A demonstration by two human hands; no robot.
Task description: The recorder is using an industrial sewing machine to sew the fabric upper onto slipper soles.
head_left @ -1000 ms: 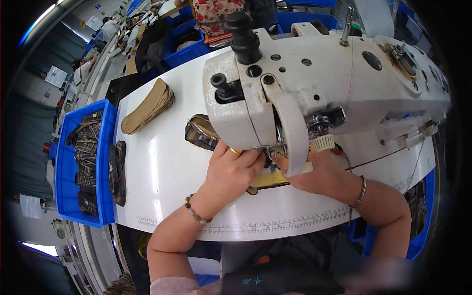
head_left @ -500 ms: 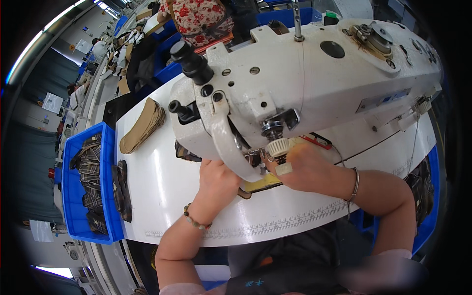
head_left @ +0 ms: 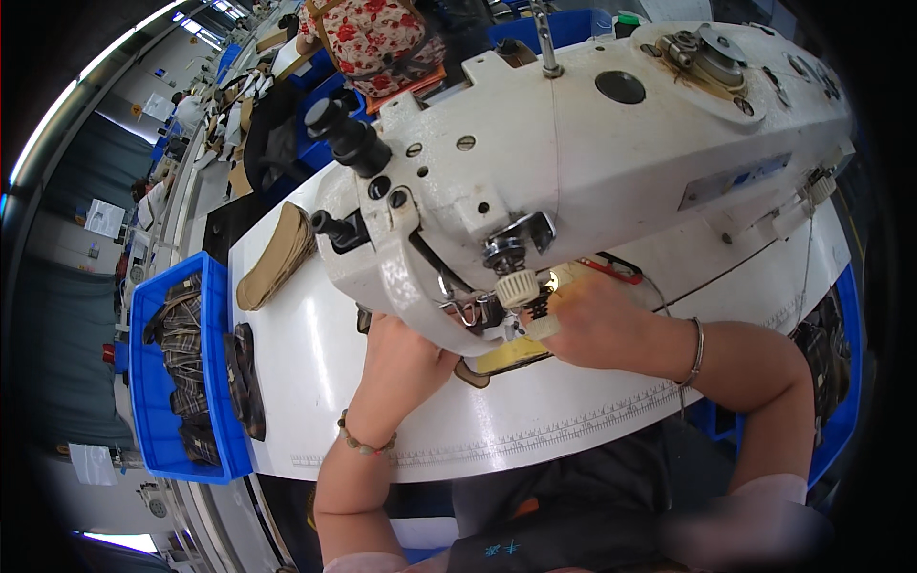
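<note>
A white sewing machine stands over the white table. Beneath its needle area sit a yellow guide and a tan-edged piece. My left hand is closed at the left of the needle, its fingertips hidden under the machine beside a mostly covered dark piece. My right hand has its fingers bent in at the right of the needle, behind the tension dial; what it grips is hidden. A red-and-black tool lies just behind it.
A stack of tan insoles lies at the back left. A blue bin of plaid pieces and loose dark pieces are at the left. Another bin sits at the right. Beyond the machine is a person in a floral top.
The machine and table have shifted in view. My left hand has slid left and lower in the picture; the zipped camouflage piece beside it is now largely hidden by the machine.
</note>
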